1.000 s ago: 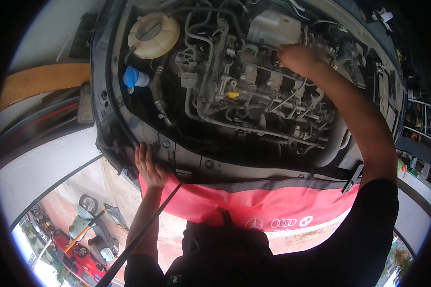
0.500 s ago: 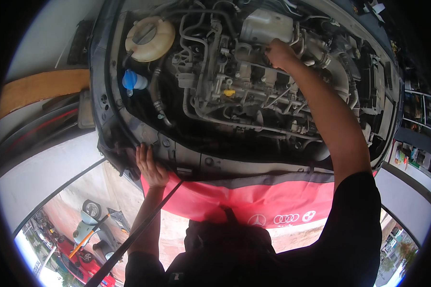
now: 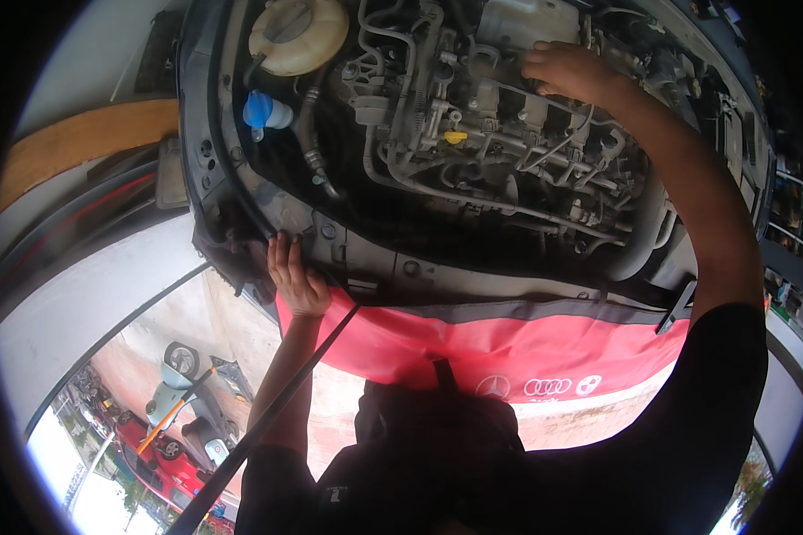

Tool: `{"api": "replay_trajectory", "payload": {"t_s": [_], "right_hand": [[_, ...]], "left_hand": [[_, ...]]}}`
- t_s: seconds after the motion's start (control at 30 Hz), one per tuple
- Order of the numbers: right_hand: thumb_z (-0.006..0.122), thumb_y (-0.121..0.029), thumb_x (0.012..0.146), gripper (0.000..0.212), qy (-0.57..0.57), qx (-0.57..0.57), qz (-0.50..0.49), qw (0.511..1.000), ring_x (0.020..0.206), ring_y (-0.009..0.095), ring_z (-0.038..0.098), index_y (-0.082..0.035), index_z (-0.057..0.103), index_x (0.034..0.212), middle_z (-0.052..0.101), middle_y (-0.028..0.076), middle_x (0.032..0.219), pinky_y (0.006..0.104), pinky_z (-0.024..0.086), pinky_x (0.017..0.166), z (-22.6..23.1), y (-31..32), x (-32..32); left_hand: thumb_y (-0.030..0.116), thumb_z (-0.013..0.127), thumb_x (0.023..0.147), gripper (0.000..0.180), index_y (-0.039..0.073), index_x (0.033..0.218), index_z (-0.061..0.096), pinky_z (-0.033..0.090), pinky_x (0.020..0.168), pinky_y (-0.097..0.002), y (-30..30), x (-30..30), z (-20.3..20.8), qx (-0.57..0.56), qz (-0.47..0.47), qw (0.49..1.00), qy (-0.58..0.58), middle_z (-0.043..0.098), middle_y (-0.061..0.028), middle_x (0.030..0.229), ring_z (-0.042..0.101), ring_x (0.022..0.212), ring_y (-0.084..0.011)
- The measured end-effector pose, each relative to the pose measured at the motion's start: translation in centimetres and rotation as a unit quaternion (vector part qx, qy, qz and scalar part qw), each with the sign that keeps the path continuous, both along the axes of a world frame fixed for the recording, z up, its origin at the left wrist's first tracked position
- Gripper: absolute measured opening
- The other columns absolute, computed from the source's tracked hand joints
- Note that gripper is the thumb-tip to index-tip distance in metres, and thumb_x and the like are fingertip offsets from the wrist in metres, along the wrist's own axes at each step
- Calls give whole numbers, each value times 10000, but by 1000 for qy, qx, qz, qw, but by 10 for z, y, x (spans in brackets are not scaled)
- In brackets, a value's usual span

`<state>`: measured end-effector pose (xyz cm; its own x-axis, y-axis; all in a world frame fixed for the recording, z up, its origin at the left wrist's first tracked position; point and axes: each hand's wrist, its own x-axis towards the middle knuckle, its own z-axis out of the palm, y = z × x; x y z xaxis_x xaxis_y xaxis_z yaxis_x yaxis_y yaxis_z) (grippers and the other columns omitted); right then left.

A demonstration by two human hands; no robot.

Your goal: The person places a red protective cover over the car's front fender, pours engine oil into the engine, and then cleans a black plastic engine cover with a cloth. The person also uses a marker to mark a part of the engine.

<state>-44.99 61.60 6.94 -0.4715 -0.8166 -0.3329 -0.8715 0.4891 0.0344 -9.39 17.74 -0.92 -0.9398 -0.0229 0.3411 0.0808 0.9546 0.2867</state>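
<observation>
My left hand (image 3: 296, 278) lies flat on the car's front edge, its fingers stretched out over the dark trim beside the red fender cover (image 3: 473, 343). Reaching over the engine (image 3: 509, 134), my right hand (image 3: 569, 71) has its fingers curled near the metal lines and the pale box-shaped part (image 3: 531, 22). The palm is turned away, so whatever the fingers hold, if anything, is hidden. A yellow cap (image 3: 456, 138) sits on the engine, left of and nearer than the right hand.
At the left of the bay are a cream-coloured reservoir (image 3: 299, 36) and a blue filler cap (image 3: 258, 109). A dark strap or rod (image 3: 272, 412) slants up to the car's front edge near my left arm. A scooter (image 3: 174, 392) stands at lower left.
The view has shifted, so the engine bay appears higher and farther right. My right elbow has swung outward, and the right hand sits slightly farther right over the engine. The left hand keeps its place.
</observation>
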Motion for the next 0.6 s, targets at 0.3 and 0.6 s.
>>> {"api": "replay_trajectory", "payload": {"t_s": [0.3,0.6], "right_hand": [[667,-342,814,346,20,-83,28,996,1059,229,542,-129,580,1073,545,7,1064,386,486,899,-20,19,-8],[659,-331,843,291,67,-66,26,995,1065,231,528,-119,587,1028,522,11,1087,374,493,900,-22,20,-4]], "left_hand": [[305,302,986,508,-24,1320,498,303,1091,-534,1,-1,0,-9,-4,1000,6,449,-239,1405,389,1317,-460],[308,305,979,520,-31,1331,485,295,1096,-533,2,-3,4,-9,-6,1000,-5,436,-245,1414,377,1326,-459]]}}
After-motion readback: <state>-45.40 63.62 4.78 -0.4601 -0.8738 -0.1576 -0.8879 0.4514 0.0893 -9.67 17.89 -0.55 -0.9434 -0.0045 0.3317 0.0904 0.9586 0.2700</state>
